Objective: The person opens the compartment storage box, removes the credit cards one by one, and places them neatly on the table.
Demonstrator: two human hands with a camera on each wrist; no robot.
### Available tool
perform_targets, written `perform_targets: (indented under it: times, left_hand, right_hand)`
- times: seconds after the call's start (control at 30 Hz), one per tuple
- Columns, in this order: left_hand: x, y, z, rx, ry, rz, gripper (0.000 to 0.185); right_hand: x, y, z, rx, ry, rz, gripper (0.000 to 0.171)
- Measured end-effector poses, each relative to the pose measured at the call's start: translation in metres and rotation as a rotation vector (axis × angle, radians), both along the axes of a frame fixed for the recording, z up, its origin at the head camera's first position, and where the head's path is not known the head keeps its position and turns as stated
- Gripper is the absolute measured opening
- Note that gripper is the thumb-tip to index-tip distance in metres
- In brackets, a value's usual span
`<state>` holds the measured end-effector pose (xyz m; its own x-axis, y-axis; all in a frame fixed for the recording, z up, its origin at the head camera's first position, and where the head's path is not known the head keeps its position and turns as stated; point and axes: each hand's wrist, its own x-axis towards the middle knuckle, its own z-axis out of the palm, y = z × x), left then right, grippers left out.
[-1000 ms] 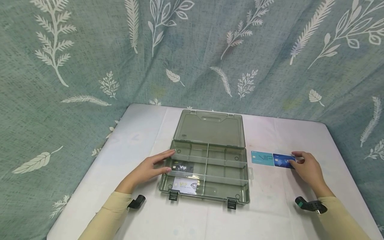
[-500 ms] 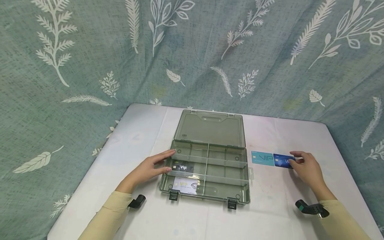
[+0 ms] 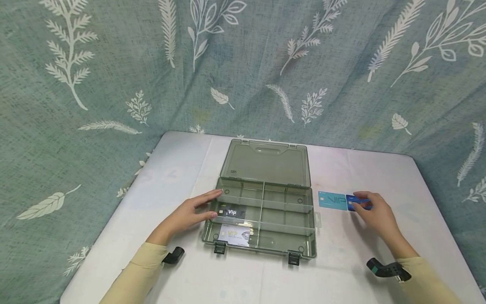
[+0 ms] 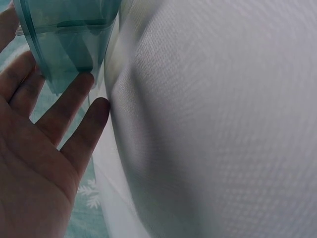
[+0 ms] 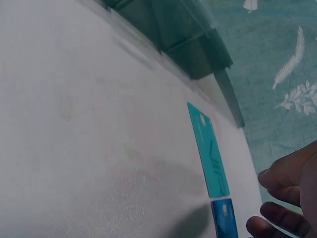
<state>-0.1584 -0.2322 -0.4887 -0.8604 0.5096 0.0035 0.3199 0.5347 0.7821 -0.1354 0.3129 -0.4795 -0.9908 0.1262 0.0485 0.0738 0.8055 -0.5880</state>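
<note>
A dark translucent divided plastic box (image 3: 284,241) lies open on the table. In its left column, a black "Vip" card (image 3: 230,212) lies in the middle compartment and a white "VIP" card (image 3: 235,234) in the front one. My left hand (image 3: 184,216) rests its extended fingers against the box's left side. Right of the box, a teal "VIP" card (image 3: 331,201) lies flat beside a blue card (image 5: 225,220). Over the blue card hovers my right hand (image 3: 381,214), thumb and fingers apart, partly covering it in the head view. The right wrist view shows nothing between those fingers.
The box's lid (image 3: 265,162) is folded back behind it. Two black latches, such as the right latch (image 3: 293,258), stick out at its front edge. A clear tab (image 3: 318,219) juts from its right side. A leaf-patterned green curtain (image 3: 258,67) surrounds the white table (image 3: 334,278).
My right hand has shifted left along the blue card, its fingertips now near the teal card's edge. Both loose cards and my left hand stay where they were.
</note>
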Motion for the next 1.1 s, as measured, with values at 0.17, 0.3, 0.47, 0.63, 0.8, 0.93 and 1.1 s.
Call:
perform_targets:
  times: [0.17, 0.3, 0.47, 0.63, 0.8, 0.93, 1.1]
  left_hand:
    - [0.0, 0.0, -0.001, 0.005, 0.002, -0.003, 0.07]
    - [0.0, 0.0, -0.001, -0.005, 0.011, 0.0, 0.07]
    - [-0.001, 0.0, -0.002, -0.011, 0.015, 0.005, 0.07]
    - [-0.001, 0.0, -0.002, -0.011, 0.015, 0.007, 0.07]
    - [-0.001, 0.0, -0.002, -0.012, 0.012, 0.008, 0.07]
    - [-0.001, 0.0, -0.002, -0.008, 0.01, 0.006, 0.07]
    - [-0.001, 0.0, -0.001, -0.013, 0.016, 0.009, 0.069]
  right_hand:
    - [0.004, -0.008, 0.004, -0.008, -0.01, 0.042, 0.039]
    - [0.006, -0.015, 0.009, -0.023, -0.026, 0.094, 0.039]
    - [0.008, -0.026, 0.016, -0.038, -0.025, 0.141, 0.037]
    - [0.01, -0.035, 0.02, -0.066, -0.013, 0.19, 0.034]
    - [0.012, -0.044, 0.023, -0.075, -0.003, 0.226, 0.032]
    - [0.014, -0.053, 0.026, -0.079, -0.011, 0.245, 0.032]
    - [0.016, -0.063, 0.028, -0.093, -0.023, 0.273, 0.031]
